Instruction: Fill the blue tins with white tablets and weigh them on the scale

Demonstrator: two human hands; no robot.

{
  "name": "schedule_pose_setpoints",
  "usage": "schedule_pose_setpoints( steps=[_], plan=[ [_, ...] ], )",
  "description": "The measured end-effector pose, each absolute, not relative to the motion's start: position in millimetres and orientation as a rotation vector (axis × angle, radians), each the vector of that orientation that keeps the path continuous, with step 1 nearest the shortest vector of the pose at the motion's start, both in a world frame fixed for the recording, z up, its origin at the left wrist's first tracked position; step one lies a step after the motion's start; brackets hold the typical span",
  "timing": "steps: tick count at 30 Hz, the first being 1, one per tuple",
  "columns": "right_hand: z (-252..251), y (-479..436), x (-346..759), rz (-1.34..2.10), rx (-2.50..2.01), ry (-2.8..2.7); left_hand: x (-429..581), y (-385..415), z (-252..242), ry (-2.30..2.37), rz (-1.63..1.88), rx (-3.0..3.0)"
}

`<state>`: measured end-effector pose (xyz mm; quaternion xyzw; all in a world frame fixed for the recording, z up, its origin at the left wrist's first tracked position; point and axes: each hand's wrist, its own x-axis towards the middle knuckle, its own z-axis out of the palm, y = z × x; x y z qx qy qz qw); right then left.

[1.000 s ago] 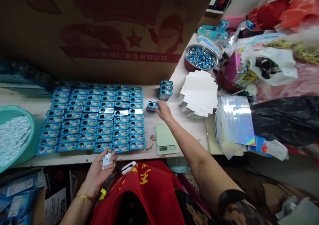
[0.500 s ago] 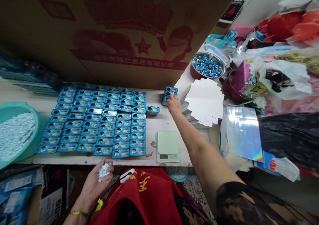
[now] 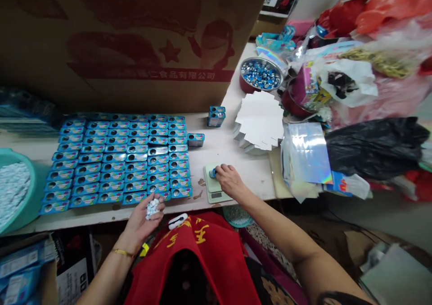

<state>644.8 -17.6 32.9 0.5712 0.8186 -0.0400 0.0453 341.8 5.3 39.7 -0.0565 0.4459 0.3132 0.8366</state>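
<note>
My left hand is cupped palm up at the table's front edge, fingers curled around a heap of small pale blue-white candies. My right hand grips a small blue tin over the pale green digital scale; whether the tin rests on the pan I cannot tell. Rows of blue tins with dark round openings fill the table to the left. A single blue tin stands beside their right edge. Farther back are two more blue tins, with pale candies on the front one.
A teal basin of candies stands at the far left. Behind the tins rises a large cardboard box. To the right are a fanned stack of white cards, a bowl of blue-and-silver pieces, shiny sheets and plastic bags.
My right hand has come from the tins at the back to the scale with a blue tin in it. The view has shifted; my left hand still cups the candies.
</note>
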Motion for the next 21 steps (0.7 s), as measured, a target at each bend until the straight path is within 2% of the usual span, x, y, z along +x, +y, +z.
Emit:
schedule_pose_setpoints(
  steps=[9, 21],
  plan=[
    [28, -59, 700, -0.267, 2.505, 2.38, 339, -7, 37, 0.923, 0.593, -0.086],
    [16, -72, 698, -0.346, 2.602, 2.392, 336, -17, 36, 0.954, 0.574, -0.113]
  ],
)
